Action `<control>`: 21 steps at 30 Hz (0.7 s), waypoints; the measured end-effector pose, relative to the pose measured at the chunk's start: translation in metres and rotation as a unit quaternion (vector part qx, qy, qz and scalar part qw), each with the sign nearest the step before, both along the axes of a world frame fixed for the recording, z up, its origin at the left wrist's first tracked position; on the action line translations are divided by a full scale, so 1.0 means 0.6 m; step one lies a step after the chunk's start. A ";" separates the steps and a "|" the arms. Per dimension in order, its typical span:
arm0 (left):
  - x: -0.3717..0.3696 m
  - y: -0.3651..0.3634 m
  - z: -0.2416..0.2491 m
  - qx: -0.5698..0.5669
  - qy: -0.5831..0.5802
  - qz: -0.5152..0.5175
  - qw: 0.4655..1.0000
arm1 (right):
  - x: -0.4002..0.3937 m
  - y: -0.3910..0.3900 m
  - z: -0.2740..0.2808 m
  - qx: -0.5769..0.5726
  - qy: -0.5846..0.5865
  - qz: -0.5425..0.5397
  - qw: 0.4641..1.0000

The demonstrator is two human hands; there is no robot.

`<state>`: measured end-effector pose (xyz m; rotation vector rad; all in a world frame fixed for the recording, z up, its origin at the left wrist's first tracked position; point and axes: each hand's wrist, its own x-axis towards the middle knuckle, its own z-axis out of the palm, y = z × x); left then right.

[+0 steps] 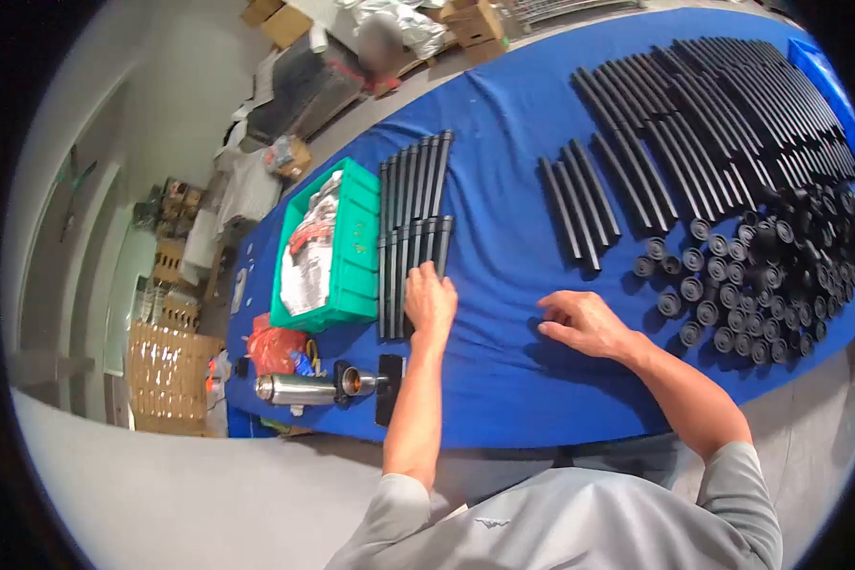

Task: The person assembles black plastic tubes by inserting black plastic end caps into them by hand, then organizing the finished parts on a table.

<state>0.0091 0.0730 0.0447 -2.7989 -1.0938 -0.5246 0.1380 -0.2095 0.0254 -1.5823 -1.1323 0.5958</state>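
My left hand is over the lower row of black capped tubes, its fingers curled at the right end of that row; what they grip is hidden. Above it lies a second row of black capped tubes. Over the blue cloth, my right hand hovers with thumb and fingers apart and nothing between them. To its right is a pile of round black caps. Behind, loose black tubes lie in slanted rows, with many more tubes at the far right.
A green crate with wrapped items stands left of the tubes. Near the front left edge are a steel flask, an open metal cup, a dark phone and a red bag. A blue bin stands far right.
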 end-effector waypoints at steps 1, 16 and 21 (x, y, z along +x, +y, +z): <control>-0.001 0.003 -0.002 -0.002 0.010 -0.003 1.000 | -0.001 -0.001 0.004 0.015 -0.020 -0.005 1.000; 0.195 -0.297 0.065 -0.237 -0.007 -0.491 0.838 | -0.027 0.009 -0.026 0.121 -0.234 0.024 0.964; 0.253 -0.364 0.056 -0.253 0.141 -0.462 0.838 | -0.027 0.001 -0.029 0.057 -0.147 0.088 0.983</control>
